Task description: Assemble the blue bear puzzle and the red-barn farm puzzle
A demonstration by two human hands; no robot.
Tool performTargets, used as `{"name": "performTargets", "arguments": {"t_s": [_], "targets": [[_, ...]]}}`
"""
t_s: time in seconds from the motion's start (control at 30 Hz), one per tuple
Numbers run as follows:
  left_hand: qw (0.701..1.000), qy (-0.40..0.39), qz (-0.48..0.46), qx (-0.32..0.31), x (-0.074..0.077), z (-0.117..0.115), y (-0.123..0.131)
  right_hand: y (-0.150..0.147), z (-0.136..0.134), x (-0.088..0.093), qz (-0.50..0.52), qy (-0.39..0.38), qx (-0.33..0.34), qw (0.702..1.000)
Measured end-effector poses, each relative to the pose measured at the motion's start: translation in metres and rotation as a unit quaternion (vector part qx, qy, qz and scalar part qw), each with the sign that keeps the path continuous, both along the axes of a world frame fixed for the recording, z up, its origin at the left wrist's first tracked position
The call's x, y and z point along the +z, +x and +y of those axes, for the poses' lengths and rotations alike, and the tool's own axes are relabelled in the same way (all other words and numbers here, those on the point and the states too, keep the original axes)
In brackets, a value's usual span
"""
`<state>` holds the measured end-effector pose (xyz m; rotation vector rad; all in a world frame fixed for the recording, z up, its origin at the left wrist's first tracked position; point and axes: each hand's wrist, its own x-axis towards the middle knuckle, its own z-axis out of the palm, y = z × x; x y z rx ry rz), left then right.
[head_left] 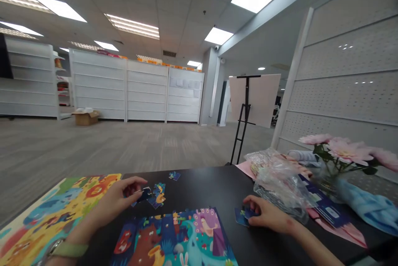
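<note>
On the dark table, a partly assembled jigsaw puzzle [174,241] with a purple peacock, a brown bear and a white rabbit lies in front of me. My left hand [120,195] is at its upper left, thumb and fingers closed on a dark blue puzzle piece [145,194]. Right beside that piece lie joined loose pieces [159,194] with a yellow figure. Farther back sits a small blue piece [174,176]. To the right of the puzzle, my right hand [269,216] pinches a dark blue piece [240,216] at the table surface; its fingers partly cover it.
A bright yellow picture board [62,212] lies under my left forearm. Crumpled clear plastic bags [276,179], a dark blue packet [326,206], a blue cloth [370,208] and pink flowers [348,150] crowd the right side. Beyond the table stands an easel [244,125].
</note>
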<state>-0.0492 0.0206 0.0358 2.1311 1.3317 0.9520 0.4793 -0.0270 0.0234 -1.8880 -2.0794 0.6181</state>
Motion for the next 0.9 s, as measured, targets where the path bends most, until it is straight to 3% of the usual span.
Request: {"name": "performTargets", "arguments": {"t_s": [0.07,0.17,0.23,0.37,0.47,0.6,0.73,0.83,0.9], "targets": [[1.000,-0.007,-0.012,0.008,-0.009,0.012,-0.019,0.015,0.003,-0.002,-0.003,0.016,-0.020,1.000],[0.997,-0.051,0.045,0.033,-0.026,0.027,-0.052,0.021,-0.001,-0.002,-0.027,0.081,-0.014,0.996],[0.990,-0.089,0.093,0.049,-0.037,0.032,-0.072,0.011,-0.006,0.001,-0.029,0.105,0.020,0.994],[0.977,-0.124,0.150,0.091,-0.047,0.033,-0.093,-0.026,-0.009,0.005,-0.032,0.050,0.082,0.995],[0.978,-0.092,0.135,0.128,-0.038,0.027,-0.085,-0.042,-0.002,0.001,-0.062,0.037,0.096,0.993],[0.992,-0.074,0.085,0.058,-0.022,0.018,-0.059,-0.043,0.019,0.001,-0.111,0.022,0.071,0.991],[0.994,-0.079,0.068,0.010,-0.019,0.014,-0.042,-0.062,0.045,0.017,-0.133,0.043,0.059,0.988],[0.995,-0.079,0.063,-0.012,-0.021,0.012,-0.037,-0.113,0.055,0.022,0.035,0.034,0.095,0.994],[0.995,-0.080,0.057,-0.025,-0.021,0.010,-0.033,-0.162,0.058,0.015,0.208,-0.021,0.106,0.972]]}}
